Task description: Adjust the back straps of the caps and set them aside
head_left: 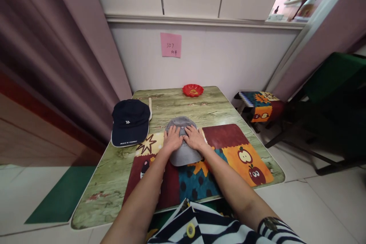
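A grey baseball cap (185, 157) lies on the patterned placemat (225, 133), its brim pointing toward me. My left hand (172, 138) rests on the left side of its crown, fingers stretched out and apart. On the right side of the crown lies my right hand (195, 137), also flat with fingers spread. Both thumbs come close together near the middle of the cap. To the left, at the table's edge, sits a navy cap (130, 120) with small white lettering and its brim toward me.
A red scalloped dish (193, 90) stands at the back of the wood-patterned table (160, 103). A pink note (170, 45) is stuck on the wall behind. On the right are a cloth-covered stool (261, 106) and a dark green chair (334, 80). A mauve curtain (71, 34) hangs at left.
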`<state>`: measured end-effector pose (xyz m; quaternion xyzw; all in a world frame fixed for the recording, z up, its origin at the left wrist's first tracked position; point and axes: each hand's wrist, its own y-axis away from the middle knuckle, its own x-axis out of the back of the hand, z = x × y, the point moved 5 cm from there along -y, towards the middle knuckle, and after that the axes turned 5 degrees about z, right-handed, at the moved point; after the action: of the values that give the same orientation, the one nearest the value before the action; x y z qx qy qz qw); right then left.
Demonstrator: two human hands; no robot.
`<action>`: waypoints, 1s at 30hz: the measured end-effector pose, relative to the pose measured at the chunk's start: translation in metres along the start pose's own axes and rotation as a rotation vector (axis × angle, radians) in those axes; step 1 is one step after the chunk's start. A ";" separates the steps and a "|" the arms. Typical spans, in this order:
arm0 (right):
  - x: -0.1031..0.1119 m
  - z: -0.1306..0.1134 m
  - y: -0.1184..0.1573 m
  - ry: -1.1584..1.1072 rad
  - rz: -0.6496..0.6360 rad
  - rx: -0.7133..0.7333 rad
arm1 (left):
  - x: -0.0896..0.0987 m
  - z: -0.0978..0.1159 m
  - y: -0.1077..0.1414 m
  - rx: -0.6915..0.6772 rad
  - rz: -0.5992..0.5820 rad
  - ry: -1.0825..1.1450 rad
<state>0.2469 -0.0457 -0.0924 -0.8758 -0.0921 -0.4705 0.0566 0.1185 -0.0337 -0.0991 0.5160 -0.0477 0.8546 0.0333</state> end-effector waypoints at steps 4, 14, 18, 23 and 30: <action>0.017 0.013 0.012 -0.326 0.297 -0.012 | 0.019 -0.007 0.018 -0.050 0.237 0.127; 0.035 0.056 0.121 -0.803 0.212 -0.400 | 0.048 -0.074 0.078 0.170 0.547 0.411; -0.002 0.019 0.157 -1.083 -0.130 -0.591 | 0.048 -0.069 0.080 0.138 0.559 0.362; -0.029 -0.029 0.155 -1.804 -0.026 -0.773 | 0.049 -0.068 0.079 0.099 0.549 0.320; -0.042 -0.033 0.127 -2.023 0.236 -0.878 | 0.048 -0.075 0.076 0.031 0.549 0.267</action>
<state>0.2248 -0.1798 -0.1112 -0.8034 0.1628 0.4781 -0.3154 0.0225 -0.1002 -0.0952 0.3674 -0.1677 0.8925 -0.2008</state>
